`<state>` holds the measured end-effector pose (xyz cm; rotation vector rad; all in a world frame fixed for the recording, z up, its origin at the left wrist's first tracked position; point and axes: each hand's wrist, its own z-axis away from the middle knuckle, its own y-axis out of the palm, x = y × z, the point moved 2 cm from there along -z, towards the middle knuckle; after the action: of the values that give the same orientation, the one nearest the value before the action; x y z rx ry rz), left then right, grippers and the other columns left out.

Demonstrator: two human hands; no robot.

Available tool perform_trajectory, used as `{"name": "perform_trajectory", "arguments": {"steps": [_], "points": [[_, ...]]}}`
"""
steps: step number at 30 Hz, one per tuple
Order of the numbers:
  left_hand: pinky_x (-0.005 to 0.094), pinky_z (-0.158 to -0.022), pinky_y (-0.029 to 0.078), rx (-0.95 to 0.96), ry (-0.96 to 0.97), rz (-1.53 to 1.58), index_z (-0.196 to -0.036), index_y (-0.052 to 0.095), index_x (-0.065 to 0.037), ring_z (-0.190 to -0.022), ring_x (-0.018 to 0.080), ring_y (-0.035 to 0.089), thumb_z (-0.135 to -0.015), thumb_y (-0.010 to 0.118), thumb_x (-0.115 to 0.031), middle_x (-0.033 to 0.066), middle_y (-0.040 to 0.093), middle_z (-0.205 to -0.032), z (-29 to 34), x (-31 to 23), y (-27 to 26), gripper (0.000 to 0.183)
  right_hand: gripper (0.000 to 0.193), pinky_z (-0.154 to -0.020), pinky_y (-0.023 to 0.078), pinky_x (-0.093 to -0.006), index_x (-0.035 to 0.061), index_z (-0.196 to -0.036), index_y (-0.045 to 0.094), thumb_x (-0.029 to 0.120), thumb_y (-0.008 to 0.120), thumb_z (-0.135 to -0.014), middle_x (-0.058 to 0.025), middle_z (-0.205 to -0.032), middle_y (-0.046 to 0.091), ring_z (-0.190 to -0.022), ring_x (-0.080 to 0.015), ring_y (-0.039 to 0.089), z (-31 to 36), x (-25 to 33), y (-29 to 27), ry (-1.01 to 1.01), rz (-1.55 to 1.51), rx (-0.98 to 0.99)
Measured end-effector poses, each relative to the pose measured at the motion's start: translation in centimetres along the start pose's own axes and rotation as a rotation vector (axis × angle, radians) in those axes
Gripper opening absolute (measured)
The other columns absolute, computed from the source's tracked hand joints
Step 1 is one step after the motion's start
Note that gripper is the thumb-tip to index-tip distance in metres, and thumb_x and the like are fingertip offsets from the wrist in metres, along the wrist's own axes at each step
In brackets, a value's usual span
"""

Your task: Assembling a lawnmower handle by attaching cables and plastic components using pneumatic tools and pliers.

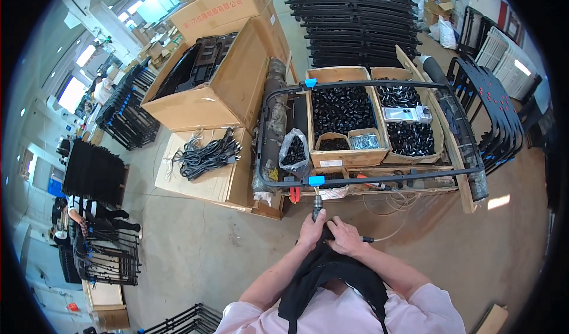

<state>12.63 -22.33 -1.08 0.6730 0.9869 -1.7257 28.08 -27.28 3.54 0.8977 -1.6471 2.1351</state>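
Observation:
A hand drill (pixel 318 204) points away from me, its bit reaching the near bar of a large black rectangular frame (pixel 391 180). Whether the tip has entered the bar I cannot tell. My left hand (pixel 310 232) is closed round the drill just behind the chuck. Behind it, my right hand (pixel 346 237) is curled over the rear of the tool, where a hose fitting (pixel 368 239) sticks out to the right. A blue clip (pixel 316 181) sits on the near bar beside the bit; another blue piece (pixel 310 83) is on the far bar.
Under the frame stand cartons of small black parts (pixel 344 109), a bag of black pieces (pixel 294 150) and red-handled pliers (pixel 294 194). Cables (pixel 207 154) lie on a carton to the left. Stacked black frames (pixel 361 20) rise behind. A pale hose (pixel 394 230) trails rightward. A person (pixel 89 212) is far left.

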Motion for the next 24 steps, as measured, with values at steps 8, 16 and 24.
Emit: {"name": "perform_trajectory", "arguments": {"steps": [8, 16, 24], "points": [[0.0365, -0.085, 0.049, 0.114, -0.031, 0.087, -0.11, 0.066, 0.0, -0.091, 0.0167, 0.057, -0.103, 0.061, -0.056, 0.0081, 0.066, -0.097, 1.3, -0.8, -1.0, 0.056, 0.058, -0.093, 0.054, -0.0528, 0.0039, -0.126, 0.055, 0.025, 0.081, -0.078, -0.02, -0.126, 0.056, -0.11, -0.0441, 0.065, 0.6, 1.4, 0.4, 0.075, 0.058, 0.022], [0.0394, -0.085, 0.051, 0.239, -0.061, 0.175, -0.114, 0.066, 0.001, -0.093, 0.0206, 0.062, -0.103, 0.061, -0.056, 0.0133, 0.07, -0.1, -0.1, 4.2, -0.2, 0.059, 0.061, -0.088, 0.055, -0.0524, 0.0032, -0.132, 0.053, 0.022, 0.078, -0.079, -0.0198, -0.121, 0.057, -0.103, -0.043, 0.067, 1.7, 0.8, 1.0, 0.031, 0.071, -0.014], [0.0457, -0.101, 0.051, 0.722, 0.097, -0.528, -0.124, 0.067, -0.002, -0.114, 0.0424, 0.067, -0.105, 0.054, -0.05, 0.025, 0.072, -0.116, -2.9, 1.8, 4.5, 0.054, 0.07, -0.098, 0.054, -0.0493, 0.0056, -0.146, 0.049, 0.026, 0.072, -0.083, -0.0226, -0.125, 0.063, -0.113, -0.0413, 0.067, 6.5, -4.7, -2.5, 0.311, -0.025, 0.06]]}}
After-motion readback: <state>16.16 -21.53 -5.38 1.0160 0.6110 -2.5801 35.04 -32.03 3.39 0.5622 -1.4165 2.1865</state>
